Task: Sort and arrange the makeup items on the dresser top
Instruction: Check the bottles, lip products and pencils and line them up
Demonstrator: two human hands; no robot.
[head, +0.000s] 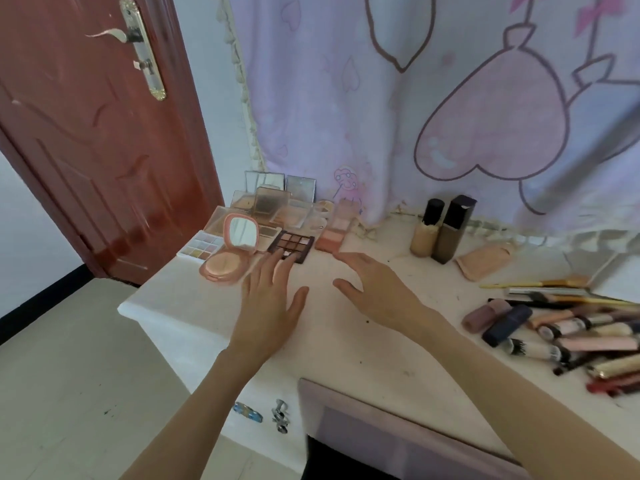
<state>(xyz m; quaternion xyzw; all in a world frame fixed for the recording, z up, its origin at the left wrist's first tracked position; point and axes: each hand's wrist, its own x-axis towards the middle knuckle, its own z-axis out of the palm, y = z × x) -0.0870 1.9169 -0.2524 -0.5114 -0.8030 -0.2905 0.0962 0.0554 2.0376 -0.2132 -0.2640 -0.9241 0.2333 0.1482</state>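
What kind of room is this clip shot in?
Probably a bedroom: a white dresser top with open makeup palettes, a heart-print curtain behind, and a red-brown door.

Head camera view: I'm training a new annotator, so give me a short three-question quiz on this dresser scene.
1. True or false: the round pink powder compact with the mirror lid stands open.
2. Which group lies at the right end of the white dresser top? A) flat palettes B) the pile of tubes and brushes C) mirrors
3. Fill in: the left hand, fingers spread, reaches its fingertips to the dark square ____ palette, while the right hand holds nothing.

Key: 1 true; 2 B; 3 eyeshadow.
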